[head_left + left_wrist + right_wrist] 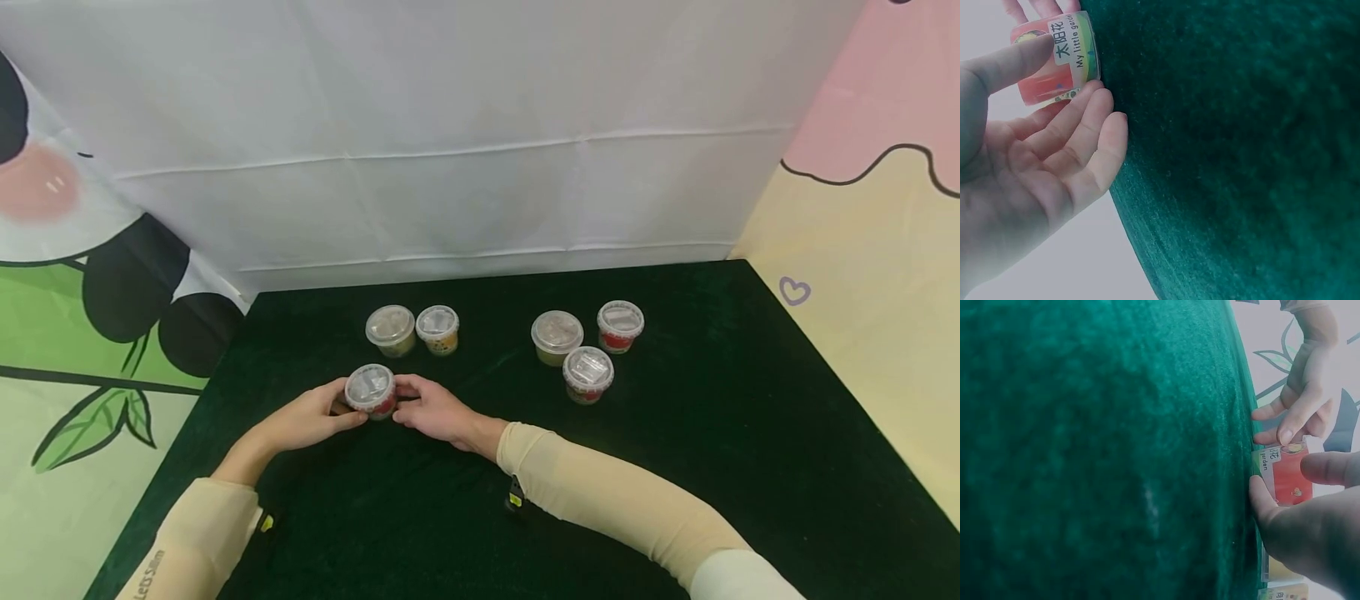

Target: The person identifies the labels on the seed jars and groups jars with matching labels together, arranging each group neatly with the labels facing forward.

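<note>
A lidded plastic cup point(371, 390) with a red label stands at the left of the dark green cloth, between both hands. On its label, the words "My little garden" and Chinese characters show in the left wrist view. My left hand point(311, 414) holds the cup from the left, with the thumb point(1019, 62) across the label. From the right, my right hand point(438, 410) grips the same cup; its thumb point(1329, 469) lies on the red label in the right wrist view. A clear lid with a pale packet beneath it covers the top.
Behind the held cup stand a greenish cup point(391, 331) and a yellow-labelled cup point(438, 330). Farther right are another greenish cup point(557, 337) and two red-labelled cups, one at the back point(620, 326) and one in front point(588, 374). A white cloth wall point(480, 200) rises behind the table.
</note>
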### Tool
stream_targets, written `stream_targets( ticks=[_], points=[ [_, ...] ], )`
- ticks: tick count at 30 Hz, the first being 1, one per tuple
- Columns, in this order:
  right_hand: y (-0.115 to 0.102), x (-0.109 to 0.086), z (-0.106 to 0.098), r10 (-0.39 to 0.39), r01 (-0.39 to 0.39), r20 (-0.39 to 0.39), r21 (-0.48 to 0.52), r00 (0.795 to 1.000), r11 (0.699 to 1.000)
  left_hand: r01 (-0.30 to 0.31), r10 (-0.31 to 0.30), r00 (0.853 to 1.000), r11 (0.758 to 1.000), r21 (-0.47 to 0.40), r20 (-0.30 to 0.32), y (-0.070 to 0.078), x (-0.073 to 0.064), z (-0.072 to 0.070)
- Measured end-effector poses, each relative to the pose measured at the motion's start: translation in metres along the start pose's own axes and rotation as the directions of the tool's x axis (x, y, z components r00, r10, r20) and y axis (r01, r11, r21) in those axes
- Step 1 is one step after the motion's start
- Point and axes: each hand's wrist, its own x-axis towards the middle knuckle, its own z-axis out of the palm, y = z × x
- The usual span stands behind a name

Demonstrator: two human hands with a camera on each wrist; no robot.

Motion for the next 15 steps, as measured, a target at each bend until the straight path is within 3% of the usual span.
stream_targets(
  ticks=[15],
  points=[
    [0.0025, -0.0011, 0.0006, -0.009, 0.008, -0.019, -0.012, 1.0, 1.0, 0.03, -0.03, 1.0, 0.999, 0.025, -0.003, -0.0011, 0.0031, 0.0036]
  ],
)
